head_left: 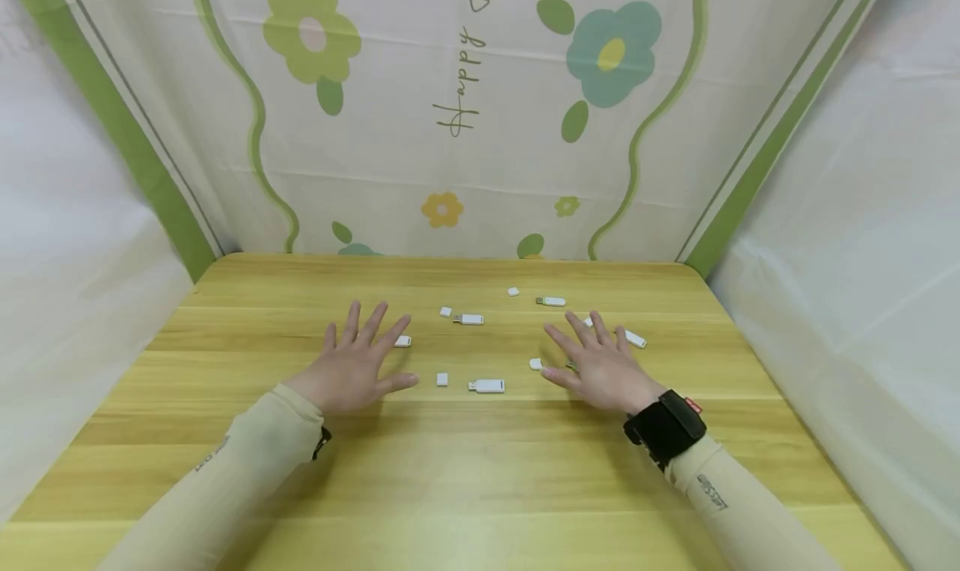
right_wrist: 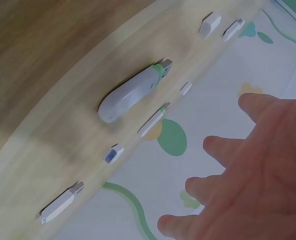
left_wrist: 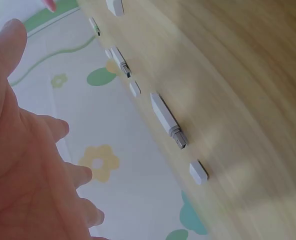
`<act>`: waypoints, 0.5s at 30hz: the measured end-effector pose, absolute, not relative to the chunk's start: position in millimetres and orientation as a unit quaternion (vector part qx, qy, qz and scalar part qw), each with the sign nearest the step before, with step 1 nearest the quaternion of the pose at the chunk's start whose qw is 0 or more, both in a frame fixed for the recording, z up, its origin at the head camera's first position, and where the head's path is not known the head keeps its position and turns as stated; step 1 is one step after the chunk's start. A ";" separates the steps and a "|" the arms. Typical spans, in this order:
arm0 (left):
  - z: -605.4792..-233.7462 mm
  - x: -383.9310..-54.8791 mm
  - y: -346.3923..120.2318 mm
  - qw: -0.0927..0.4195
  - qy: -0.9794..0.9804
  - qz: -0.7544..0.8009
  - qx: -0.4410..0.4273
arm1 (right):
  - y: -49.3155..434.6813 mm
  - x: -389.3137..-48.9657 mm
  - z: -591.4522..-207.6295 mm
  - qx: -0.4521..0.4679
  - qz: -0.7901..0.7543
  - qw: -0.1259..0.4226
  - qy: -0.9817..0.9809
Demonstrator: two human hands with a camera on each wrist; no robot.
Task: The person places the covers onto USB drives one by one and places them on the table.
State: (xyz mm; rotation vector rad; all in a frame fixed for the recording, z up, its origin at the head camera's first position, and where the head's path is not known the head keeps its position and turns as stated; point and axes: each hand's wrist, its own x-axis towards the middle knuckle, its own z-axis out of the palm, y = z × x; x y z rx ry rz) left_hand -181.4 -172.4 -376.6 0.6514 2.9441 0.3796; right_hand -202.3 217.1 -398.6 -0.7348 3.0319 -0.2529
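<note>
My left hand [head_left: 348, 371] is over the left part of the table, fingers spread and holding nothing. A white USB flash drive [head_left: 403, 341] shows partly beside its fingers. My right hand [head_left: 607, 371] is spread likewise on the right, partly covering a drive with a green edge. In the right wrist view that USB flash drive [right_wrist: 130, 95] lies with its metal plug bare. Between the hands lie an uncapped USB flash drive [head_left: 489, 386] and a small white cap [head_left: 442, 379]. Another cap [head_left: 536, 363] sits by the right thumb. One more drive [head_left: 633, 338] lies past the right fingers.
Farther back are two uncapped USB drives, one near the middle [head_left: 470, 319] and one to its right [head_left: 553, 302], with a cap [head_left: 446, 312] and another cap [head_left: 513, 291] nearby. A flowered cloth [head_left: 465, 162] hangs behind the wooden table [head_left: 480, 488], with white sheets at both sides.
</note>
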 end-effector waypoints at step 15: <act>-385.7 -189.1 -154.9 0.051 0.954 0.086 0.284 | 192.7 -204.7 -395.6 -0.334 -0.074 -0.036 0.939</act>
